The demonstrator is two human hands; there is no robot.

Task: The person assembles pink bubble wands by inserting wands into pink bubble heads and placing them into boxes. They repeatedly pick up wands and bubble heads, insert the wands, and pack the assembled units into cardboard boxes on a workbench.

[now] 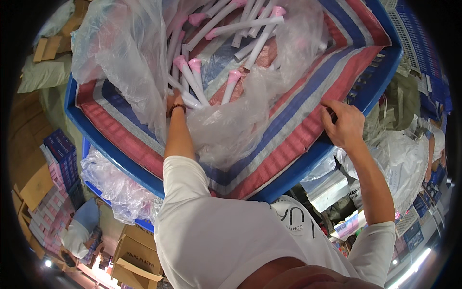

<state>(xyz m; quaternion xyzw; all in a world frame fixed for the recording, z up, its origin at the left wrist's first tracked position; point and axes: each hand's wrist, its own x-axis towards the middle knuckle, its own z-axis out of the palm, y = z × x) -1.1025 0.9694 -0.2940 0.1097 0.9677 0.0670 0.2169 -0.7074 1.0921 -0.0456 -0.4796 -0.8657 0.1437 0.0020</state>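
White tubes with pink flared ends (192, 79) lie in a loose heap on clear plastic sheeting (226, 120). Beneath them is a striped woven sheet (293, 125) in red, blue and grey, lining a large blue plastic basket (122, 156). My left hand (174, 100), with a dark bracelet at the wrist, reaches down among the tubes at the heap's near left. Plastic and tubes mostly hide its fingers. My right hand (344, 123) is at the basket's right side, beside the sheet's red edge. Its thumb and forefinger are loosely curved and apart, with nothing visible between them.
Below the basket's left side bulges crumpled clear plastic (115, 185) in a blue container. Cardboard boxes (137, 255) and stacked pink packages (50, 219) stand at lower left, near another person (79, 236). Plastic bags (399, 159) and blue crates (423, 53) crowd the right.
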